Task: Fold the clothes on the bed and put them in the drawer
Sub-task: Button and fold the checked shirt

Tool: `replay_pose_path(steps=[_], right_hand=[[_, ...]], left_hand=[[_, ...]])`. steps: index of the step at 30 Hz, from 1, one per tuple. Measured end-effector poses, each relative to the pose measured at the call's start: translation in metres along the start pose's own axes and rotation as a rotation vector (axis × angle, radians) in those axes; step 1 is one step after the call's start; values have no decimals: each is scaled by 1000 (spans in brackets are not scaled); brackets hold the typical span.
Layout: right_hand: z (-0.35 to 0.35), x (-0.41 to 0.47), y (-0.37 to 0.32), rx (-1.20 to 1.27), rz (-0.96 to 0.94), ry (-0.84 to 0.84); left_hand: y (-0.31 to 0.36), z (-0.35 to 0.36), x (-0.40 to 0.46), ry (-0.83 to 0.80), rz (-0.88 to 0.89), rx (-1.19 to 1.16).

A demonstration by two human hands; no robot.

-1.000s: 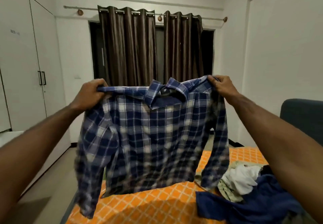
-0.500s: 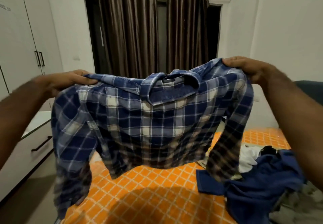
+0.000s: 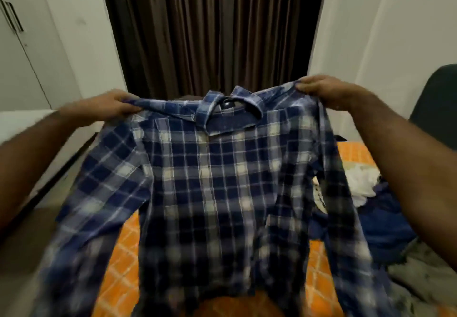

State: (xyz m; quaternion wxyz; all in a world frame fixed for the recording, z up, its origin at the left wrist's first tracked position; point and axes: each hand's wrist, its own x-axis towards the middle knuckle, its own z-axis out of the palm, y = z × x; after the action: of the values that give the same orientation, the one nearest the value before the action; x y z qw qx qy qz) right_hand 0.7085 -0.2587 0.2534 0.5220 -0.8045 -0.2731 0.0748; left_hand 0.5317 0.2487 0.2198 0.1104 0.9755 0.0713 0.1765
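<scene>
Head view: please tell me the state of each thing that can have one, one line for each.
Shirt: unfolded, held up by its shoulders over the bed.
Left hand: grips the shirt's shoulder.
Right hand: grips the other shoulder.
Curtain: drawn shut.
Clothes pile: unfolded, on the bed.

You have no text to read here. The plaid shirt [image 3: 217, 180] carries a dark tag inside its collar, but whatever is on it is too small and blurred to make out, and no label, number or sign shows anywhere else in your view.
</scene>
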Motion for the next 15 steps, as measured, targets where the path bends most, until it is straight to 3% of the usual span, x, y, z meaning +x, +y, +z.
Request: replay_pose_path(steps=[4, 6, 9, 12, 15], right_hand=[[42, 72, 60, -630, -38, 67], [61, 99, 91, -754, -38, 151], [91, 125, 134, -902, -2, 262], [122, 140, 175, -1057, 94, 297], [142, 167, 220, -889, 234, 283]], left_hand=[[4, 65, 17, 71, 27, 277], [4, 101, 26, 137, 43, 363], [-8, 152, 50, 28, -94, 373], [-18, 201, 67, -98, -254, 168], [-24, 245, 87, -176, -465, -265]])
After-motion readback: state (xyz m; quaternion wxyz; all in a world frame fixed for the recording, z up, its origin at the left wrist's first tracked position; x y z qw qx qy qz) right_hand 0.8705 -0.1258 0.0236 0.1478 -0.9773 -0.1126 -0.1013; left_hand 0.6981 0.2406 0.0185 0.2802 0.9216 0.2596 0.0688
